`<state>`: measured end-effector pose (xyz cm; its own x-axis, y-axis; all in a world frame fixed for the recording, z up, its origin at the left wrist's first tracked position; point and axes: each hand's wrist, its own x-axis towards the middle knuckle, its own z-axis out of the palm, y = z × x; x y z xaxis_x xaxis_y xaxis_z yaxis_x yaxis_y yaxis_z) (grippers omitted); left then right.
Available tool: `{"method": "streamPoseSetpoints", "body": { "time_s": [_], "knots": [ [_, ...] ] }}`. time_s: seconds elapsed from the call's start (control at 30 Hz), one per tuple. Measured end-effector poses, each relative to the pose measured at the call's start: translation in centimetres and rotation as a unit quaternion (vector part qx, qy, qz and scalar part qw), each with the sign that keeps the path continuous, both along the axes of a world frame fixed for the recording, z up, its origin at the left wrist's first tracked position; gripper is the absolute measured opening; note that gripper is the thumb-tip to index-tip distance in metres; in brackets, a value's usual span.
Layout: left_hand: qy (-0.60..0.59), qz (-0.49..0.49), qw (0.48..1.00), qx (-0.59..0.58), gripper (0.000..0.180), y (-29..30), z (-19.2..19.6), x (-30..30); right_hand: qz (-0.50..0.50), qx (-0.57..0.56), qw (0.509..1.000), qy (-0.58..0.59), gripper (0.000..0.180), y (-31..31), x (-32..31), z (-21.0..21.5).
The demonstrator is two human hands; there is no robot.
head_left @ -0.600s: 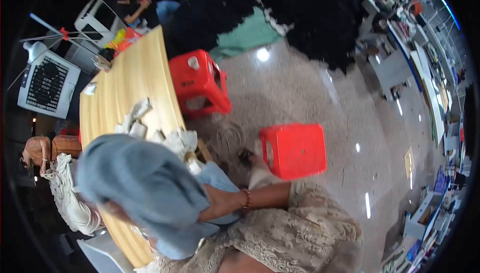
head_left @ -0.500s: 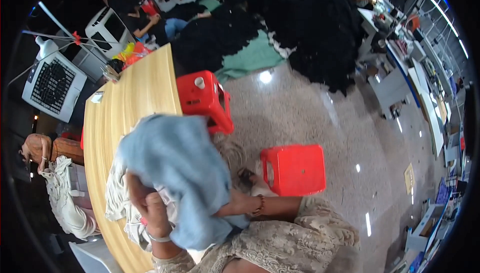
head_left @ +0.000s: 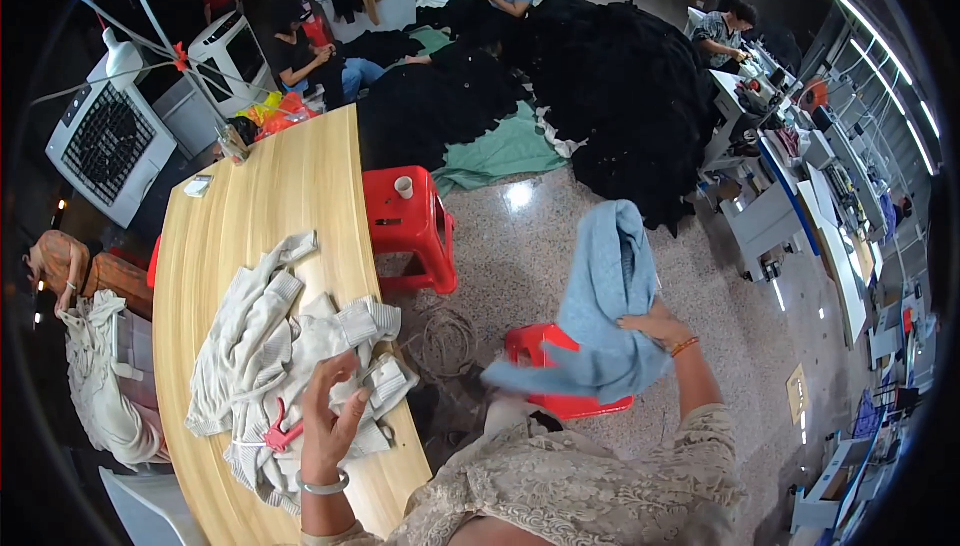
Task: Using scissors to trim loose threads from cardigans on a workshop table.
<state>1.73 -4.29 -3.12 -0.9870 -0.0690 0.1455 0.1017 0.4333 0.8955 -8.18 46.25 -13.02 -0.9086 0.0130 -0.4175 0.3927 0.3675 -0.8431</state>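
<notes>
My right hand (head_left: 655,328) is closed on a light blue knit garment (head_left: 608,296). The cloth hangs from it in a folded bundle over the nearer red stool (head_left: 585,406), with one end trailing to the left. My left hand (head_left: 330,411) is raised above the table's near edge, thumb and fingers apart, with nothing in it. Beneath and beside it lies a crumpled white knit garment (head_left: 250,346) with ribbed edges. On that garment, close to the left wrist, rests a small pink tool (head_left: 284,428) whose kind I cannot make out.
The wooden table (head_left: 290,176) is at my left. Another red stool (head_left: 400,208) beside it bears a paper cup (head_left: 403,187). Ahead, a large black cloth pile (head_left: 620,96) and green cloth (head_left: 500,151) cover the floor. Several people sit or stand around; workbenches (head_left: 790,216) line the right.
The blue garment has gone from above the table to the right, over the stool, in my right hand. My left hand has come off it, and the white garment is uncovered.
</notes>
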Motion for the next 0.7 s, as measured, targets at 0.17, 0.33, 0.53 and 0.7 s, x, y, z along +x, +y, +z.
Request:
{"method": "streamPoseSetpoints", "body": {
  "time_s": [0.17,0.33,0.53,0.7],
  "knots": [
    [-0.006,-0.125,0.987,0.105,0.052,1.4,1.2,-0.4,0.068,0.187,0.975,-0.101,0.108,2.6,3.3,0.2],
    [-0.009,-0.248,0.958,0.145,0.069,2.9,3.1,-1.5,0.039,0.241,0.968,-0.064,0.084,6.2,6.4,-10.8],
    [0.024,-0.324,0.922,0.211,0.085,5.3,6.6,-1.1,0.064,0.372,0.926,-0.018,0.116,4.5,7.6,-24.5],
    [0.147,-0.462,0.846,0.223,0.101,7.4,8.4,-1.5,0.159,0.266,0.940,-0.143,0.108,0.8,6.1,-28.8]
  ]
}}
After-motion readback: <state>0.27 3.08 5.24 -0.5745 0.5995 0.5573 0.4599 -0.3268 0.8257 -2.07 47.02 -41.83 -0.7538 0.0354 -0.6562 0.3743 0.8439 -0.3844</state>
